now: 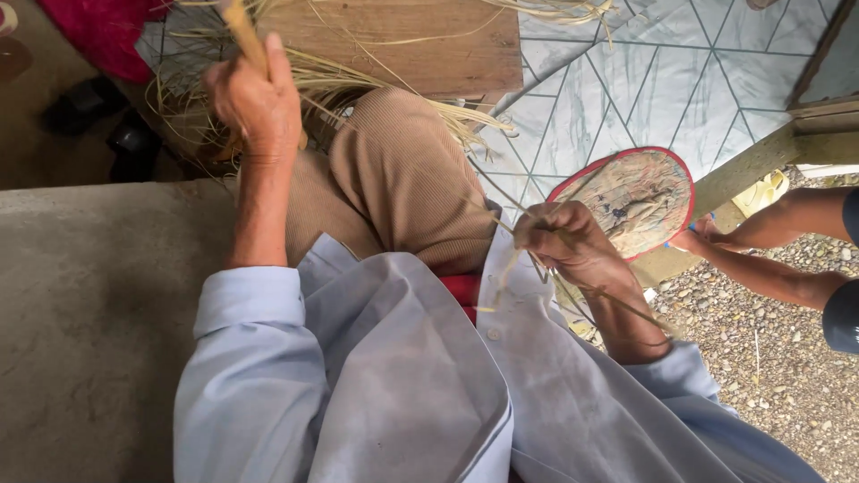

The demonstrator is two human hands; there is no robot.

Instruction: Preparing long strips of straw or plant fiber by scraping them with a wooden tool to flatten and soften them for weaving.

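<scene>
Concrete ledge (89,295) at near left, gravel ground (769,358) at near right, patterned mat (626,80) beyond. Pale blue shirt (358,385) nearest camera, tan-trousered knee (403,179) past it. Right hand (568,240) clenched around thin straw strands (514,228), just right of knee. Round woven fan (635,199), red-rimmed, lies on mat behind right hand; another person's hand (702,234) touches its edge. Left hand (255,98) further off, raised, gripping straw bundle (243,31). Loose straw (358,76) spreads over wooden board (420,40) at far end.
</scene>
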